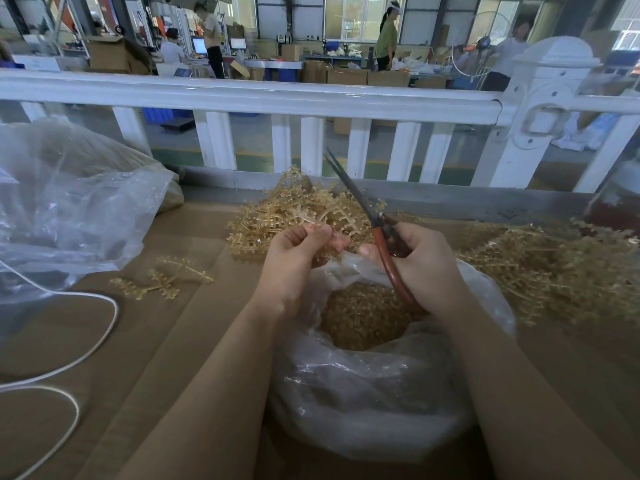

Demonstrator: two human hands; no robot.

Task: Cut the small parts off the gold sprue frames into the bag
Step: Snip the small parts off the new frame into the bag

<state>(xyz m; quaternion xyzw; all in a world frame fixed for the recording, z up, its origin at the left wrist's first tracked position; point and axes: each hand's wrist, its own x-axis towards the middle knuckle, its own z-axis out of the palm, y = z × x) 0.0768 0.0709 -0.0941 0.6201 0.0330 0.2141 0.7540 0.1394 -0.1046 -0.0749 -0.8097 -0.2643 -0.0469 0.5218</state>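
Observation:
My left hand [294, 261] pinches a gold sprue frame [329, 220] above a clear plastic bag [363, 393] that holds a mound of cut gold parts [363, 317]. My right hand [426, 268] grips red-handled scissors [367, 216] whose dark blades point up and away, slightly parted, just right of the held frame. A heap of gold sprue frames [277, 209] lies behind my left hand. Another big heap of frames [554, 268] spreads to the right.
The work surface is brown cardboard [166, 341]. Two loose frames [162, 278] lie at the left, near a white cable [86, 358]. A large clear bag [69, 195] sits far left. A white railing [277, 98] borders the far edge; people stand beyond it.

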